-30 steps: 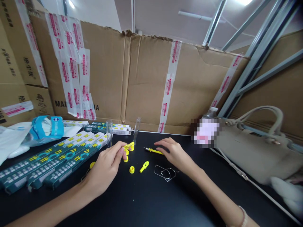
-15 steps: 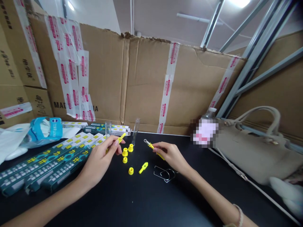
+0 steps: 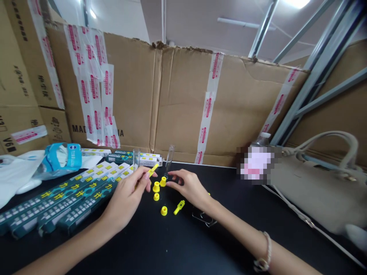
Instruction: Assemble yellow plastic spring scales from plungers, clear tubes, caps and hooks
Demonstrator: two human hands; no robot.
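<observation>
My left hand [image 3: 129, 194] is closed around a slim yellow plastic piece [image 3: 154, 169], whose end pokes out past the fingertips. My right hand [image 3: 187, 187] hangs with thumb and fingers apart beside a yellow flanged cap [image 3: 163, 181] and the base of a clear tube [image 3: 169, 156]; whether it touches them is unclear. More yellow caps [image 3: 156, 186] sit close by, with a single cap [image 3: 164, 211] nearer me. A yellow slotted piece [image 3: 179, 207] lies right of that one. Bent wire hooks [image 3: 204, 217] are partly covered by my right wrist, and a yellow tip [image 3: 209, 194] shows behind it.
Green-and-white long boxes [image 3: 83, 202] fill the left side, with a blue packet [image 3: 63, 157] behind them. Another clear tube [image 3: 136, 158] stands behind my left hand. A bottle [image 3: 255, 160] and beige handbag [image 3: 312, 183] are on the right. Cardboard [image 3: 183, 107] walls the back.
My right hand has let go of the yellow piece with the metal ring and moved left to the caps. My left hand keeps its yellow piece. The view has shifted slightly.
</observation>
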